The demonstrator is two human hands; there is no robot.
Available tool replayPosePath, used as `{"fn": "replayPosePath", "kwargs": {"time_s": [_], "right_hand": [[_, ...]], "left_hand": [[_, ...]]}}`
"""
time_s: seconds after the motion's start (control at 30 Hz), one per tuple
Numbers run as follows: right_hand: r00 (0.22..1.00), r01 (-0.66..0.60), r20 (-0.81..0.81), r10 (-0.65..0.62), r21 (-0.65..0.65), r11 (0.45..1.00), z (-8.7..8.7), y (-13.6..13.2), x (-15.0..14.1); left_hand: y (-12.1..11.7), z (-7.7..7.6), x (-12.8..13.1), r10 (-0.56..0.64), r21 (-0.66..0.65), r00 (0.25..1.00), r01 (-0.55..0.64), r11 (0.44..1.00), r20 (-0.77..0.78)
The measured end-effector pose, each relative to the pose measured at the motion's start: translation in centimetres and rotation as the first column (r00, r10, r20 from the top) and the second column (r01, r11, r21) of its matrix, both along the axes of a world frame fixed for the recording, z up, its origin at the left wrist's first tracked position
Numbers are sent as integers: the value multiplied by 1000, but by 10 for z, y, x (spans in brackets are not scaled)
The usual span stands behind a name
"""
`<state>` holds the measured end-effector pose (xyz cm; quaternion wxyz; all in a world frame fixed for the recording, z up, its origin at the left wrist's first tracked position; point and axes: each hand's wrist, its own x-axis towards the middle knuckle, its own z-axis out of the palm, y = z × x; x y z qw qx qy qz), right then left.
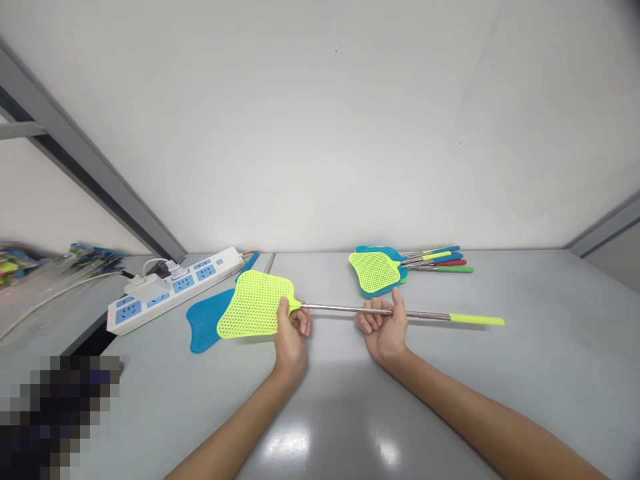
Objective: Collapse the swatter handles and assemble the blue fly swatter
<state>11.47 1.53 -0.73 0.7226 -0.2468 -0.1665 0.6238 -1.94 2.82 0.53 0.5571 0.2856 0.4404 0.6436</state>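
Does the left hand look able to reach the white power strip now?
Probably yes: only the flat blue fly swatter lies between the left hand, which grips the yellow fly swatter, and the white power strip.

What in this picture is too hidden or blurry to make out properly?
Head view:
- Blue fly swatter: partly covered by the yellow fly swatter in the left hand
- Swatter pile: overlapping, so the count is unclear
- Packets at far left: blurred
- Dark thing at bottom left: pixelated, unidentifiable
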Motion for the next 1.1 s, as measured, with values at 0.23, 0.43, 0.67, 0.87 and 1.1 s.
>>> {"fn": "replayPosePath", "kwargs": {"time_s": [0.23, 0.43, 0.67, 0.87, 1.1], "right_hand": [[999, -14, -37, 14, -2, 1000, -2, 0, 0], [999, -20, -37, 19, -9, 1000, 0, 0, 0], [999, -5, 33, 6, -18, 1000, -4, 0, -5], [1000, 9, -9, -9, -52, 999, -3, 2, -5], [1000, -2, 4, 2, -52, 999, -1, 5, 1]], "left_hand": [[0, 0, 0, -7, 0, 1000, 7, 1000, 14], [0, 0, 1, 20, 8, 1000, -20, 1000, 10], [3, 0, 1, 51, 50, 996, -55, 997, 68], [0, -3, 1, 71, 76, 994, -65, 995, -83], [-1, -8, -1, 68, 89, 967, -47, 995, -244]]}}
